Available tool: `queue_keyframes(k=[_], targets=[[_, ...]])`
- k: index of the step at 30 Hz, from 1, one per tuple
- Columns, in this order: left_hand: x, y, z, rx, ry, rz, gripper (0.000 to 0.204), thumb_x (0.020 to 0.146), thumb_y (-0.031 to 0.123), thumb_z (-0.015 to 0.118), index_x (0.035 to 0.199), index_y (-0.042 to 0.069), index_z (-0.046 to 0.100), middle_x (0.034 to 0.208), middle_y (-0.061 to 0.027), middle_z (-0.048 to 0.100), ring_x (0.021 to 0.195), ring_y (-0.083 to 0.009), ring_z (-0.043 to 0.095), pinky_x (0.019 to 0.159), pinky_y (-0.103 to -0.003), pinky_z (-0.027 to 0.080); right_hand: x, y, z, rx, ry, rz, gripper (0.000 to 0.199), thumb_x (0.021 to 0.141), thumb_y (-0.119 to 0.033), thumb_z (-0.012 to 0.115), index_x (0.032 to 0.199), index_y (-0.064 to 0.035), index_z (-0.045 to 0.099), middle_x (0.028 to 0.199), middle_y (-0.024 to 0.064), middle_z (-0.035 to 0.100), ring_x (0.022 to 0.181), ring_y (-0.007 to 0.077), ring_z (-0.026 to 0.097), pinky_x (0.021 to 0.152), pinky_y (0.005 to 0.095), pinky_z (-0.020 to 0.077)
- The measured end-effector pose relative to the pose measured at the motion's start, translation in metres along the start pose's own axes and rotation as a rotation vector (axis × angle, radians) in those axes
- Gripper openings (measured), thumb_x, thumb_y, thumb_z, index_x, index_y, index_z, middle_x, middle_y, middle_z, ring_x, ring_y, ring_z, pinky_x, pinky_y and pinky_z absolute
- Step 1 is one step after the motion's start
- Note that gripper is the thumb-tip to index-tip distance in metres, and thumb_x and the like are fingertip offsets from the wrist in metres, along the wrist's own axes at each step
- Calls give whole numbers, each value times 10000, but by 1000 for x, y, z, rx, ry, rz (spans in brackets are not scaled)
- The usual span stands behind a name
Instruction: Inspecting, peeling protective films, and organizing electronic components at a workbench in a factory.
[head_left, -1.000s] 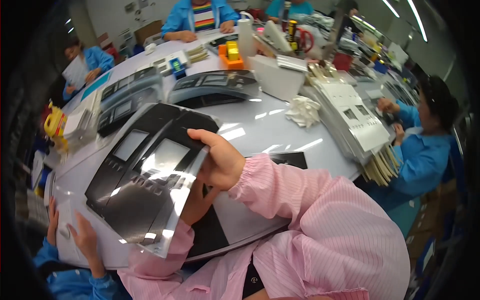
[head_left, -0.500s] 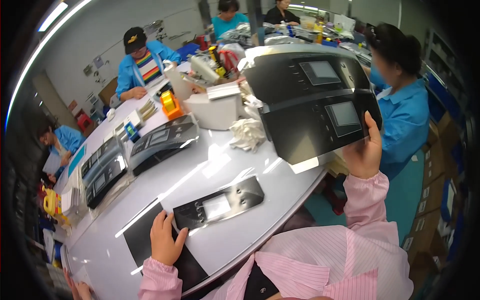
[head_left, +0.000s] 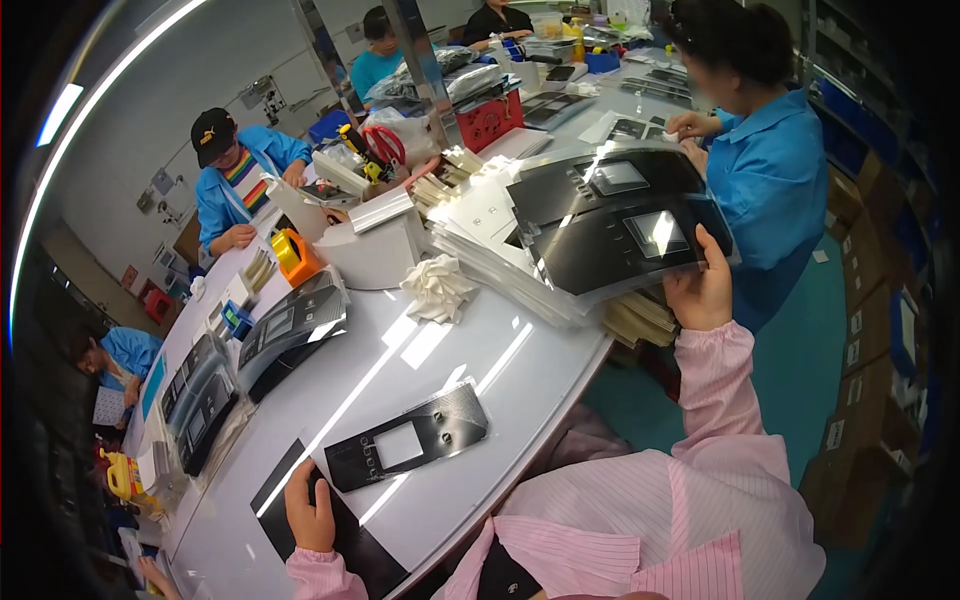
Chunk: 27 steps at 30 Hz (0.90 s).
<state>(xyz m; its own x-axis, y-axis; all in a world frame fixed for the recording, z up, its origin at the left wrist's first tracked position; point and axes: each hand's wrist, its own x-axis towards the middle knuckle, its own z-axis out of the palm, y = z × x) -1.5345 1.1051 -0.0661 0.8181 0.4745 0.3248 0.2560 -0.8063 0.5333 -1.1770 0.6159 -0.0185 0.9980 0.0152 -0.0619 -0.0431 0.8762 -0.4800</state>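
Glossy black plastic panel sheet (head_left: 620, 225), probably light and bendy, hangs pinched at its edge by right hand (head_left: 703, 290); left hand (head_left: 310, 515) rests flat, fingers together, on black mat (head_left: 350, 540).

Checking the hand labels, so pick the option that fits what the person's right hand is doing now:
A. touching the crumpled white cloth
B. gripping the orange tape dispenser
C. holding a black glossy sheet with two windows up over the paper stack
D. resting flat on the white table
C: the right hand grips the lower edge of the black glossy sheet, raised over the paper stack.
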Motion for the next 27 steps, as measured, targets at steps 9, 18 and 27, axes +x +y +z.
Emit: queue_keyframes(k=[9, 18, 27], targets=[[1, -18, -3, -40, 65, -30, 281, 1008, 123, 534, 1234, -25, 614, 1215, -134, 642, 1129, -238, 606, 988, -335, 458, 3, 9, -5, -3, 28, 24, 202, 958, -242, 639, 1018, -56, 688, 982, 73, 747, 861, 203, 721, 737, 303, 596], [0, -23, -6, -123, 115, -132, 282, 1003, 147, 541, 1192, -43, 628, 1177, -159, 658, 1110, -275, 617, 985, -353, 453, 11, 15, -18, -20, 55, 55, 219, 951, -264, 649, 1002, -55, 688, 971, 70, 748, 858, 211, 720, 768, 314, 592], [0, -19, -6, -83, 117, -114, 277, 1003, 144, 540, 1188, -41, 632, 1179, -161, 658, 1114, -269, 616, 987, -348, 453, 9, 17, -22, -61, 89, 68, 200, 950, -262, 650, 1002, -70, 673, 950, 59, 739, 853, 198, 714, 741, 310, 596]])
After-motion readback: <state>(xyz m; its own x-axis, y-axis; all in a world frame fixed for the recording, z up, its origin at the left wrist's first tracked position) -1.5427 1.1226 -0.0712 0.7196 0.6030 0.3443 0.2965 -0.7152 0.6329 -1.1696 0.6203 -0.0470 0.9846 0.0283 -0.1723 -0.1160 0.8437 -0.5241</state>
